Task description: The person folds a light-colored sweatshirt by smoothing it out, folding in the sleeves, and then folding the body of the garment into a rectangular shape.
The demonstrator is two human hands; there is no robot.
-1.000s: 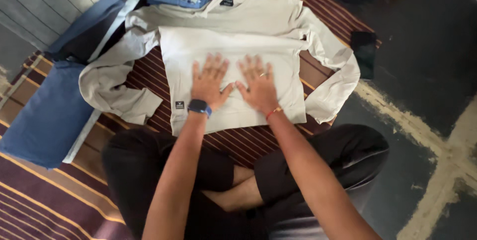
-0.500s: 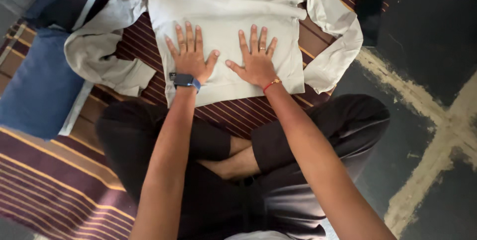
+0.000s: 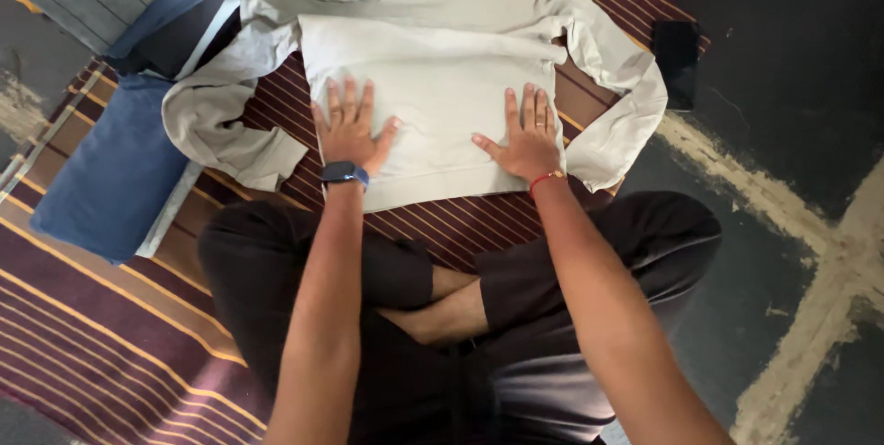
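Head view shows your left hand (image 3: 348, 129) and right hand (image 3: 527, 139) pressed flat, fingers spread and gripping nothing, on the beige sweatshirt (image 3: 433, 86) lying on the striped mat (image 3: 110, 316): its lower half looks folded up, while both sleeves remain unfolded.

Both arms reach forward from the body and are almost straight, with the forearms bare. The left hand (image 3: 350, 132) lies flat with the palm down, the fingers stretched forward and a little apart, the thumb spread out to the right side. The right hand (image 3: 525, 139) is flat too, palm down, fingers close together and pointing forward, the thumb spread to the left. The two hands are well apart from each other. The legs are crossed under the arms, and a bare part of one leg shows between the knees.
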